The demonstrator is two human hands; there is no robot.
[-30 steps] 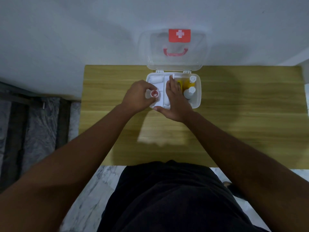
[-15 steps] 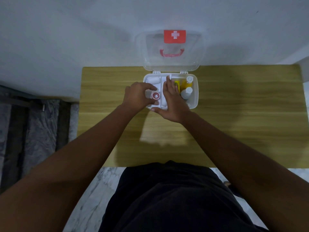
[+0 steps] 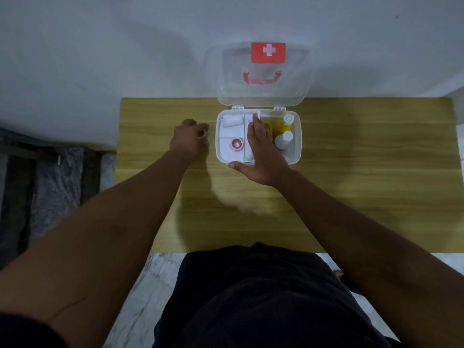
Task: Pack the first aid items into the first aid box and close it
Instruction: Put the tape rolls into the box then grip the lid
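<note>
It looked like a room in a home rather than a clinic or workshop. A small wooden table (image 3: 351, 172) stood pushed against a plain white wall (image 3: 100, 46) at twelve o'clock, and the floor (image 3: 140, 297) under it at six o'clock was pale veined marble (the sort laid in houses). At nine o'clock ran a darker stone strip (image 3: 50, 177) with dark bars, perhaps a threshold or step; that could not be told. The light was dim and indoor. A household first aid box (image 3: 297, 146) lay open on the table.
</note>
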